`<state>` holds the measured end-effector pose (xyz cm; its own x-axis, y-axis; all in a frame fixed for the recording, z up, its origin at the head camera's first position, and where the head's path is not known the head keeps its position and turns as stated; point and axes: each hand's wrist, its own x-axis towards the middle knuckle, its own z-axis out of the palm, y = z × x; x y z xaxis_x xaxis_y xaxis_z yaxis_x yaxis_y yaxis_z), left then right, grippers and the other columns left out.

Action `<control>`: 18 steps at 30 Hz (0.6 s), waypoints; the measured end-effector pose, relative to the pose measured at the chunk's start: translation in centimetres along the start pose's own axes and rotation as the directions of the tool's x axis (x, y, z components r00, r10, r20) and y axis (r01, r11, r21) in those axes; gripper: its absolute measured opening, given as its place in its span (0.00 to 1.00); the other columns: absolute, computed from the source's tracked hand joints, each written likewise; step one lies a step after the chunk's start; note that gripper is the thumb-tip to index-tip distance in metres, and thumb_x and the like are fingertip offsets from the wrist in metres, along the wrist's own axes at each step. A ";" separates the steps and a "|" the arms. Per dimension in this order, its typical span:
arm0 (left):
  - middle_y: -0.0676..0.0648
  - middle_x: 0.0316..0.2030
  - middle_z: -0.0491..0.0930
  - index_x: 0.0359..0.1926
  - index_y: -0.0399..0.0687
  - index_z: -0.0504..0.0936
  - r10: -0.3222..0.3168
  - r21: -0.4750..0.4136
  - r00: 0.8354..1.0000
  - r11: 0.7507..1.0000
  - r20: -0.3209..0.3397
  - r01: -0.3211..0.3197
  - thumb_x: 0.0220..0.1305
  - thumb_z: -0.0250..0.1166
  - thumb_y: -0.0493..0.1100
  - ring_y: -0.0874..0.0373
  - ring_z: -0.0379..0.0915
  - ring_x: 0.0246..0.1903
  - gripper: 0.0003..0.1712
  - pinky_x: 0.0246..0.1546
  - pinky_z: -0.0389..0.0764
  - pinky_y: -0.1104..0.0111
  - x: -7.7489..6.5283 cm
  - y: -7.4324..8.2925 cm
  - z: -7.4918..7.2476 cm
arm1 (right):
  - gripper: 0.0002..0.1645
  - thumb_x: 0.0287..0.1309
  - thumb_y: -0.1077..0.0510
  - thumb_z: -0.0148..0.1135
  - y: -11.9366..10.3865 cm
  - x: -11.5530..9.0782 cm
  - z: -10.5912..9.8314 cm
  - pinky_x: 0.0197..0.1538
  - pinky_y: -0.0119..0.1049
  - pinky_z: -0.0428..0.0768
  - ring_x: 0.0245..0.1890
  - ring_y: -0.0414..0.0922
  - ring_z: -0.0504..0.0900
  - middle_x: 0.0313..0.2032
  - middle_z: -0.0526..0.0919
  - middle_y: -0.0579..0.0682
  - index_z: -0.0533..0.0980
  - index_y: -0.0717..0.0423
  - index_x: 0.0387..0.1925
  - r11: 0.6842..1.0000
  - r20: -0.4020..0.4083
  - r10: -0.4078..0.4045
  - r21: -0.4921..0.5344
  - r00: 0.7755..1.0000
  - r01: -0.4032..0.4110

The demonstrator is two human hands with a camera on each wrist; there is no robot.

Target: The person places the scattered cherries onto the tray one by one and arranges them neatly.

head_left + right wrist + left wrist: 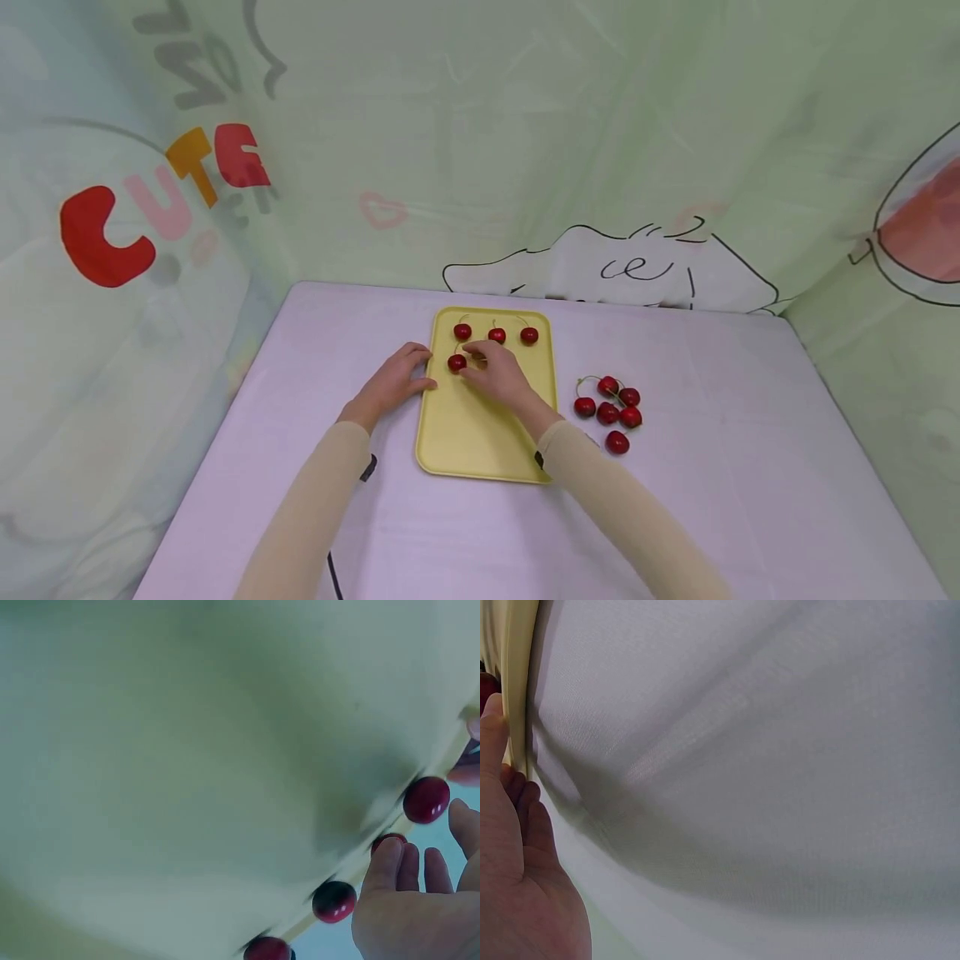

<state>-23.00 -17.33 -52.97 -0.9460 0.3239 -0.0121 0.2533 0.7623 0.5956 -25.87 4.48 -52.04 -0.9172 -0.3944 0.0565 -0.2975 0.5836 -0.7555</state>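
On a yellow tray (472,433), three red cherries with stems form a far row: left cherry (462,332), middle cherry (497,335) and right cherry (529,336). A fourth cherry (457,363) lies nearer, below the left one. My right hand (497,375) reaches over the tray, thumb and fingers parted beside this fourth cherry. In the right wrist view a small gap shows between its fingertips and the nearest cherry (426,799). My left hand (393,379) holds the tray's left rim, its thumb (493,735) lapping over the edge and the other fingers against the outer side.
Several loose cherries (608,412) lie in a cluster right of the tray on the pale lilac tablecloth (720,467). A printed curtain (480,150) hangs behind the table and along both sides. A black cord (334,575) runs below the left sleeve.
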 end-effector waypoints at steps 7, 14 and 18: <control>0.41 0.61 0.69 0.62 0.32 0.72 -0.009 0.009 1.000 1.000 0.005 0.009 0.62 0.69 0.47 0.49 0.65 0.63 0.33 0.69 0.63 0.61 0.1 -0.2 0.1 | 0.27 0.58 0.63 0.68 0.1 -2.0 -3.3 0.61 0.43 0.77 0.56 0.55 0.77 0.55 0.77 0.61 0.74 0.68 0.57 0.989 -0.033 0.049 0.142 0.998 -0.044; 0.41 0.61 0.69 0.62 0.31 0.72 0.006 0.014 1.000 1.000 0.000 -0.006 0.62 0.69 0.46 0.49 0.65 0.63 0.33 0.69 0.63 0.60 0.0 -0.1 0.1 | 0.29 0.61 0.60 0.67 2.2 -4.4 -7.3 0.64 0.44 0.74 0.59 0.53 0.74 0.59 0.74 0.59 0.71 0.64 0.61 0.981 -0.091 0.141 0.146 0.986 -0.127; 0.41 0.61 0.69 0.62 0.32 0.72 0.009 0.017 1.000 1.000 -0.003 -0.009 0.62 0.69 0.47 0.49 0.65 0.63 0.33 0.69 0.63 0.61 0.0 -0.1 0.1 | 0.30 0.62 0.58 0.66 3.5 -6.1 -9.3 0.64 0.45 0.74 0.60 0.54 0.73 0.60 0.73 0.58 0.70 0.61 0.63 0.978 -0.118 0.181 0.125 0.976 -0.166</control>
<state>-23.03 -17.38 -53.14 -0.9443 0.3290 -0.0050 0.2649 0.7691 0.5816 -23.79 15.54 -48.94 -0.9807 -0.1957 -0.0048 -0.1053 0.5481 -0.8297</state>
